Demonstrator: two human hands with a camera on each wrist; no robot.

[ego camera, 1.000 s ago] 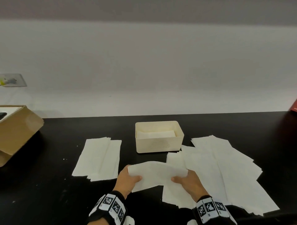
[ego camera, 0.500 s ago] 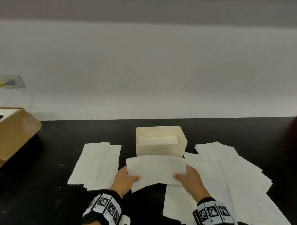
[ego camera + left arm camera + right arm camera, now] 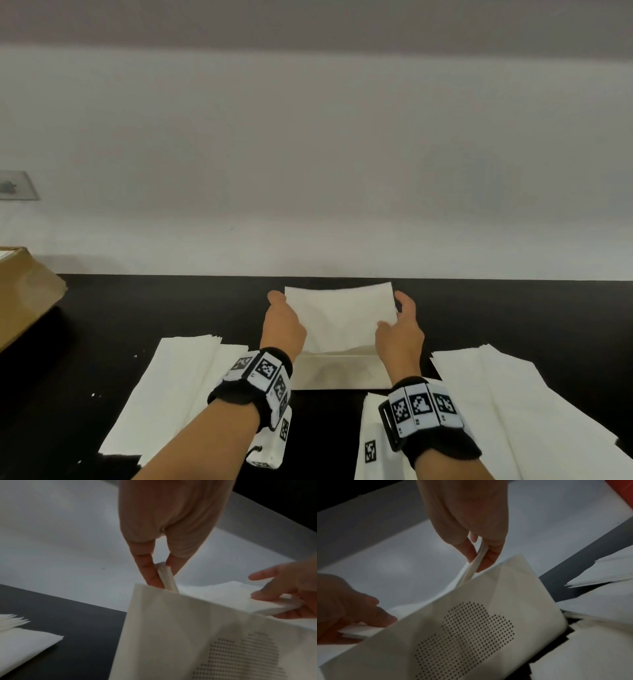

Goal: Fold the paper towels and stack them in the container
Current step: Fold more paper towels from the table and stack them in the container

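Note:
A folded white paper towel (image 3: 339, 315) hangs over the cream container (image 3: 342, 375), hiding its inside. My left hand (image 3: 279, 303) pinches the towel's left edge and my right hand (image 3: 397, 313) pinches its right edge. In the left wrist view the left hand (image 3: 163, 577) pinches the layered edge just above the container's rim (image 3: 171, 597). In the right wrist view the right hand (image 3: 479, 561) pinches the other edge of the towel (image 3: 469, 570) above the container's dotted wall (image 3: 471, 628).
A stack of unfolded paper towels (image 3: 171, 387) lies left of the container on the black table (image 3: 137, 308). More unfolded towels (image 3: 513, 404) spread out on the right. A cardboard box (image 3: 24, 294) sits at the far left. A white wall rises behind.
Both hands have carried the folded towel away from me, from the near part of the table to above the container.

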